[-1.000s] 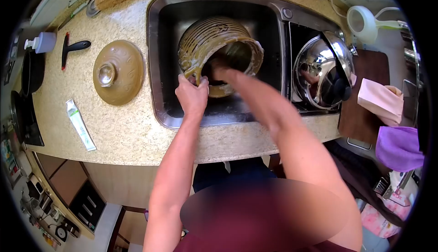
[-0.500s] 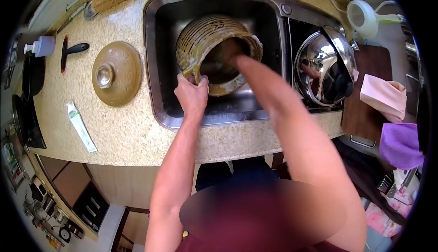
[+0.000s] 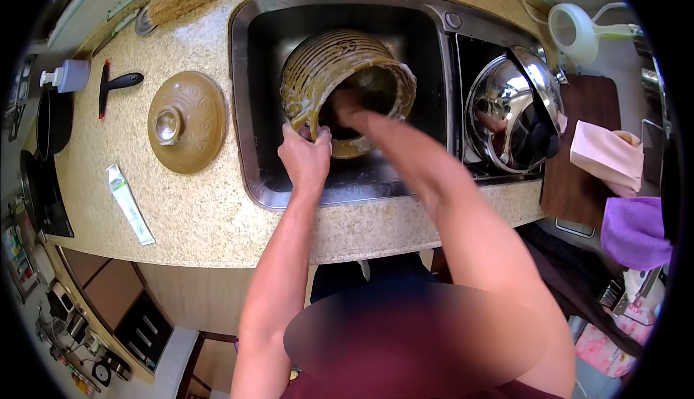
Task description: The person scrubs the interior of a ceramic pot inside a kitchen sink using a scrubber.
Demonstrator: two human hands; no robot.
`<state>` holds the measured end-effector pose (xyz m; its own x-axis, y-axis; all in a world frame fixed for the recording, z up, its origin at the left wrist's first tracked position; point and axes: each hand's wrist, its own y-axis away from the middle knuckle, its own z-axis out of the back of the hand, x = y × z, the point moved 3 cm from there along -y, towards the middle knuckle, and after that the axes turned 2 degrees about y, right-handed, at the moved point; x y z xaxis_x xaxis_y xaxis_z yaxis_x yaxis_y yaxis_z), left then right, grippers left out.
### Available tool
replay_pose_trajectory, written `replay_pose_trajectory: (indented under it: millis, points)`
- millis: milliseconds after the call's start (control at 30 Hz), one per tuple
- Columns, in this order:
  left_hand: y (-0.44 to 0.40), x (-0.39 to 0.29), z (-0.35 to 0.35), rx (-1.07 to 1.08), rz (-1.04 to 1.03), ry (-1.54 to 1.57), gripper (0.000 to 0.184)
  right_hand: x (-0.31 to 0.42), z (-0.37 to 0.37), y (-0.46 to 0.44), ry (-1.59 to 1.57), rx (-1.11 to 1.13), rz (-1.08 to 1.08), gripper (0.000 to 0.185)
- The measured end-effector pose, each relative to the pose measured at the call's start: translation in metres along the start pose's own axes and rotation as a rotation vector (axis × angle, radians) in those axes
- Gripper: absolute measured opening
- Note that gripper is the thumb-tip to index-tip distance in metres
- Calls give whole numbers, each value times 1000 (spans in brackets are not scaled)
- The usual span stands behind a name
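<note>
A ribbed brown clay pot lies tilted in the black sink basin, its mouth facing me and to the right, with white suds on its side and rim. My left hand is closed round the pot's handle at the lower left. Inside the mouth is my right hand, blurred and in shadow; its fingers and anything they hold are hidden. The matching brown lid rests knob up on the counter, left of the sink.
Left on the counter are a white tube, a black-handled scraper, a pump bottle and a brown brush. Rightward sit a shiny steel lid, a dark board, a pink bag and a purple cloth.
My right hand has moved about within the pot's mouth, towards the upper right and then back to the lower left. My left hand keeps its hold on the handle.
</note>
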<state>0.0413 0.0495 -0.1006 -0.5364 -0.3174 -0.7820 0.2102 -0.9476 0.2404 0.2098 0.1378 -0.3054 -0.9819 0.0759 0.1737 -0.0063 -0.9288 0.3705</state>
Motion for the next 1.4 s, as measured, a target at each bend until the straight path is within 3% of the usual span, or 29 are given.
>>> replay_pose_trajectory:
  millis: [133,167,267,367,400,433,500,533,567,633,667,733,800,833,867,1000,1033,1067,1167,1200,1267,1333,1400]
  points:
    - [3,5,1,-10,7,-35,36,-12,-1,-4,53,191,246,32]
    - [-1,1,-2,-24,-27,-35,35,0,-5,10,-62,93,111,31]
    - [-2,-1,-1,-10,2,11,36,35,-60,6,181,-449,-208,31]
    - [-1,-3,-2,-3,0,4,36,-3,-27,2,-90,-380,505,22]
    - [0,-1,-1,-7,3,2,37,-11,-23,-3,-96,-381,505,22]
    - [1,3,0,-4,10,-6,37,-21,-22,-7,-293,-283,410,20]
    - [-3,1,-3,-16,7,-62,36,7,24,28,-115,-8,195,19]
    - [-6,-4,-4,-19,-4,-55,36,16,-101,-19,58,-202,256,23]
    - [-3,-6,-2,-14,-3,-24,36,24,-80,2,-66,-232,305,23]
    - [0,-3,-1,-7,-4,-1,36,28,13,35,19,67,420,26]
    - [-1,-4,-3,1,-8,-4,36,11,50,35,232,388,478,28]
    - [-1,-2,-1,-2,8,-29,36,-6,51,30,-45,456,406,34]
    - [0,-3,0,-13,14,-30,36,11,44,47,196,159,466,20]
    - [-1,-5,0,-19,7,-35,36,28,23,50,63,154,385,22]
    - [-6,-4,-2,-33,7,-30,36,43,5,48,-128,236,309,24]
    - [-4,2,-2,-24,-21,-44,38,-20,34,26,-56,577,397,37]
    - [-3,2,-2,-15,-13,-22,38,-30,10,16,-90,592,381,41]
    - [-2,2,-2,-12,-6,1,38,-41,-60,1,-121,563,385,45]
    - [-2,6,-2,-37,-70,26,38,21,-23,38,-200,609,319,46]
    - [4,10,2,-26,-55,8,38,11,-27,34,-32,589,507,51]
    - [-3,4,-2,-21,5,-5,38,-22,43,36,10,563,369,48]
    - [-4,4,-2,-20,-7,42,39,5,113,67,199,489,338,28]
    - [-4,2,-2,-1,43,-22,39,53,109,95,40,565,275,36]
